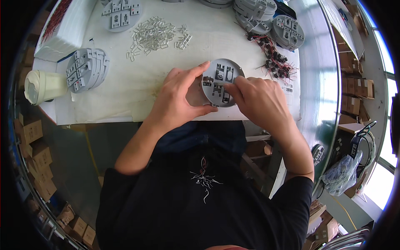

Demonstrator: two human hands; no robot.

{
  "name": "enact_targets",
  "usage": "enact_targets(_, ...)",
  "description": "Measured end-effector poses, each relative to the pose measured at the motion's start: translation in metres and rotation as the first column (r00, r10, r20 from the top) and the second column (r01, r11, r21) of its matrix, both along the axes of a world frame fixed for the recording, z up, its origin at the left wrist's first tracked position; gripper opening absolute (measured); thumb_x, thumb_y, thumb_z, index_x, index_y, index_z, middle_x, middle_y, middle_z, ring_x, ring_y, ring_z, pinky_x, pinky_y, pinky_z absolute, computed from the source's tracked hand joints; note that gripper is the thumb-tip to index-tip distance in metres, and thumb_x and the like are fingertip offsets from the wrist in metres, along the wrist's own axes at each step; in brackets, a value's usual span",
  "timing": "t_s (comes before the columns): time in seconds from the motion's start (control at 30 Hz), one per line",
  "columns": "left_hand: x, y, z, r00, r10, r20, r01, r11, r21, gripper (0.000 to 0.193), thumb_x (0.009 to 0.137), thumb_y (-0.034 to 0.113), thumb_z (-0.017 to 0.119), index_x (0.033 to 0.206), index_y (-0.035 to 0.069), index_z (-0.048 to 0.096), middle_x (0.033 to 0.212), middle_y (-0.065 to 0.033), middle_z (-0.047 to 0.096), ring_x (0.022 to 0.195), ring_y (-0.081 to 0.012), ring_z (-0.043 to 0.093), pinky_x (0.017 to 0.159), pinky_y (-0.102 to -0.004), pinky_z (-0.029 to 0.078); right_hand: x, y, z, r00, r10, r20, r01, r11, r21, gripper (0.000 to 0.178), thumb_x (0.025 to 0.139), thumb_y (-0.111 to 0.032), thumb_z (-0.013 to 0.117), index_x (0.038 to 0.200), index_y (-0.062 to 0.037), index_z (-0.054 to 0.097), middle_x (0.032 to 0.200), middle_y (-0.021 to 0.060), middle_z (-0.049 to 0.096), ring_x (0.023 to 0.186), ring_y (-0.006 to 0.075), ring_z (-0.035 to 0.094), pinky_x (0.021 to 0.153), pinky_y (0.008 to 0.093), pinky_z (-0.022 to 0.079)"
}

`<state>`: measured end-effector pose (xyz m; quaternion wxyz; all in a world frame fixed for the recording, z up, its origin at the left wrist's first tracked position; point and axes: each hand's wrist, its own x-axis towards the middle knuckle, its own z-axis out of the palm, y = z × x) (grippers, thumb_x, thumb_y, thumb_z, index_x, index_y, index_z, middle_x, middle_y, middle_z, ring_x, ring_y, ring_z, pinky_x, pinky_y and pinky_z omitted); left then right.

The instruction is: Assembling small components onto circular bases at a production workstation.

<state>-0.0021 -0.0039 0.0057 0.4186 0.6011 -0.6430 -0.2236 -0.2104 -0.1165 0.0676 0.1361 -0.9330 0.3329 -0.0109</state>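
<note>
Head view: I have the round grey housing (214, 84) between my two hands, just above the front edge of the white tabletop (125, 96) and a little right of the middle. My left hand (177, 91) spans it in a wide curve, the forefinger on the upper left of its rim and the thumb at the lower rim, so the housing is held from that side. My right hand (260, 98) comes over the right side with its fingers curled in, the thumb and forefinger close together at the middle of the face; I cannot tell whether they pinch a small part or only press there. The slotted face, with its dark recesses, is turned up toward me.

Beyond my left hand lies a loose heap of small shiny pieces (152, 35). Past my right hand is a tangle of black parts with red wires (275, 58), and just behind it a grey stack (287, 32) near a taller pile of housings (254, 14). Far to my left, a leaning stack of slotted discs (86, 68) sits beside a cream cup (35, 87), with a white foam box (68, 33) behind. Cardboard boxes (37, 158) stand below, left of the table.
</note>
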Motion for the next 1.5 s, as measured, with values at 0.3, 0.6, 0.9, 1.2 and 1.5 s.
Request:
enact_targets(0.3,-0.001,-0.002,0.001,1.0,0.004,0.0,-0.004,1.0,-0.021,0.101,0.064,0.024,0.1,0.153,0.009,0.055,0.116,-0.009,0.072,0.099,-0.0264,0.065,0.093,-0.0406,0.054,0.006,0.003,-0.004,1.0,0.026,-0.017,-0.027,0.997,-0.072,0.041,0.105,-0.034,0.066,0.076,-0.0062,0.059,0.064,0.0136,0.063,0.058,0.0384,0.064,0.054,0.0499,0.048)
enact_targets(0.6,-0.001,-0.001,-0.001,1.0,0.004,0.005,-0.004,1.0,-0.017,0.101,0.063,0.025,0.101,0.152,0.01,0.056,0.113,-0.0077,0.072,0.097,-0.0258,0.066,0.092,-0.0406,0.054,0.009,0.009,-0.011,0.995,0.065,0.069,-0.058,0.993,-0.102,0.039,0.104,-0.033,0.067,0.076,-0.0073,0.058,0.065,0.0117,0.062,0.057,0.0362,0.064,0.053,0.0477,0.048)
enact_targets(0.9,-0.002,-0.002,-0.003,1.0,0.013,-0.001,-0.013,0.999,-0.037,0.1,0.063,0.026,0.101,0.152,0.009,0.057,0.11,-0.0077,0.072,0.094,-0.0257,0.065,0.091,-0.0407,0.054,0.001,0.004,-0.009,0.999,0.032,0.004,-0.031,0.991,-0.131,0.04,0.104,-0.033,0.067,0.076,-0.0076,0.057,0.065,0.011,0.062,0.056,0.0354,0.063,0.052,0.0471,0.048)
enact_targets(1.2,-0.003,-0.002,-0.002,1.0,0.014,0.003,-0.014,0.999,-0.052,0.099,0.063,0.025,0.101,0.15,0.01,0.057,0.107,-0.0068,0.071,0.092,-0.0252,0.066,0.09,-0.0399,0.053,0.001,0.002,-0.015,0.997,0.08,0.017,-0.077,0.986,-0.149,0.04,0.104,-0.034,0.067,0.076,-0.0077,0.057,0.064,0.0103,0.061,0.056,0.0343,0.064,0.051,0.0466,0.048)
enact_targets(1.5,-0.004,-0.005,-0.005,0.999,0.025,-0.023,-0.026,0.999,-0.045,0.1,0.06,0.025,0.102,0.15,0.013,0.058,0.105,-0.0049,0.071,0.089,-0.0239,0.067,0.091,-0.04,0.052,0.013,0.011,-0.015,0.994,0.094,-0.064,-0.105,0.976,-0.189,0.041,0.105,-0.035,0.066,0.075,-0.008,0.056,0.061,0.0093,0.06,0.053,0.032,0.064,0.048,0.0441,0.048)
